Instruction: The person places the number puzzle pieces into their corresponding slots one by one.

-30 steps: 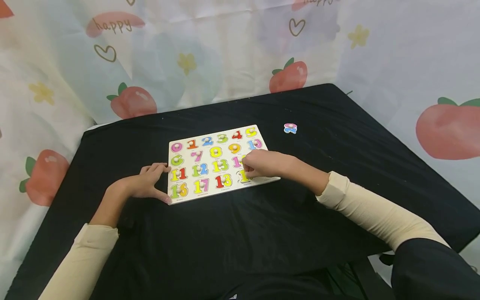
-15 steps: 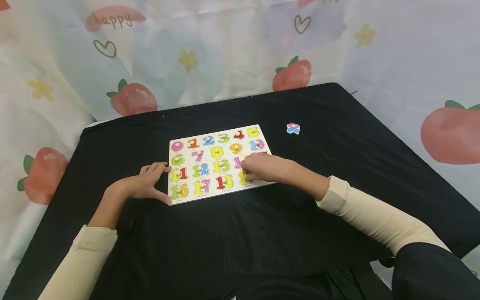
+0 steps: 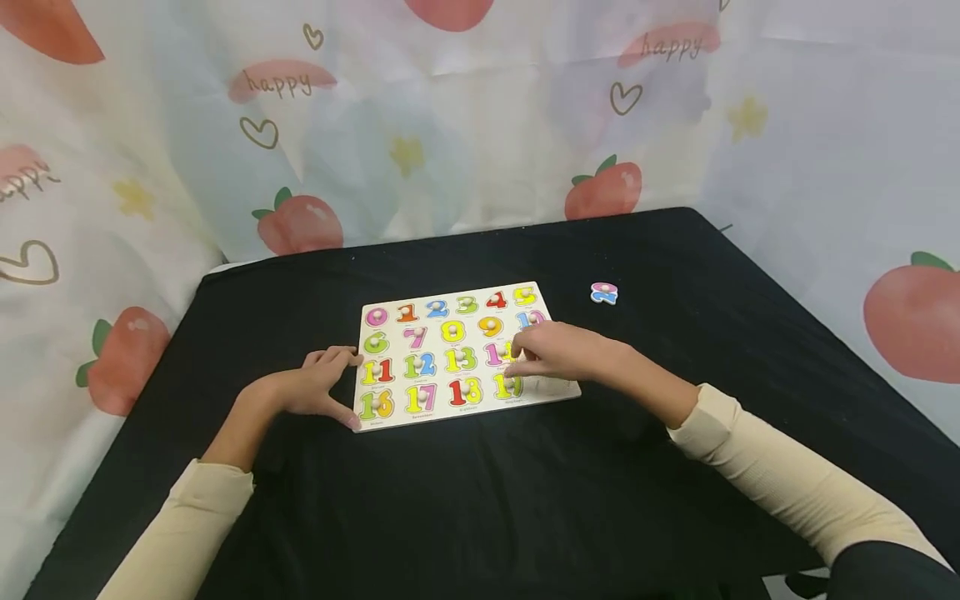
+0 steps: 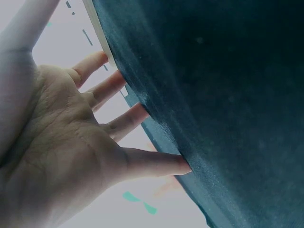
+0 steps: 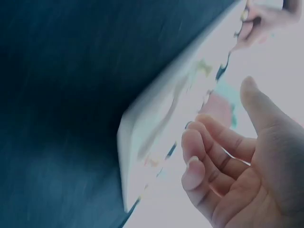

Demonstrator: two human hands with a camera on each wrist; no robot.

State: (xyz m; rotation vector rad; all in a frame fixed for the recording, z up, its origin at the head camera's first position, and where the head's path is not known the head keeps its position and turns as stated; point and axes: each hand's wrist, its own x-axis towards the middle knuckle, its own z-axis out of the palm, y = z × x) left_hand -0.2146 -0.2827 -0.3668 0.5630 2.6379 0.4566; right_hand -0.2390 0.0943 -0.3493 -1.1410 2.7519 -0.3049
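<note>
A white number puzzle board (image 3: 441, 414) with several rows of colourful knobbed pieces lies on the black cloth. My left hand (image 3: 315, 387) spans the board's left edge, thumb at the near corner and fingertips along the side; the left wrist view shows its fingers (image 4: 128, 122) spread. Over the lower right of the board hovers my right hand (image 3: 558, 350), thumb parted from loosely bent fingers, holding nothing. Right by its thumb is the yellow-green number 19 (image 3: 501, 386) with its knob. The right hand hides part of the board's right side; the right wrist view shows its fingers (image 5: 194, 178).
A loose pink-and-blue number piece (image 3: 603, 293) with a knob lies on the cloth beyond the board's far right corner. Black cloth (image 3: 420, 500) covers the table. A pale curtain (image 3: 480, 133) with fruit prints stands behind.
My right hand has let go of the 19 piece, its thumb parting from the fingers, so more of that number shows. The left hand keeps its place. The head view has tilted up.
</note>
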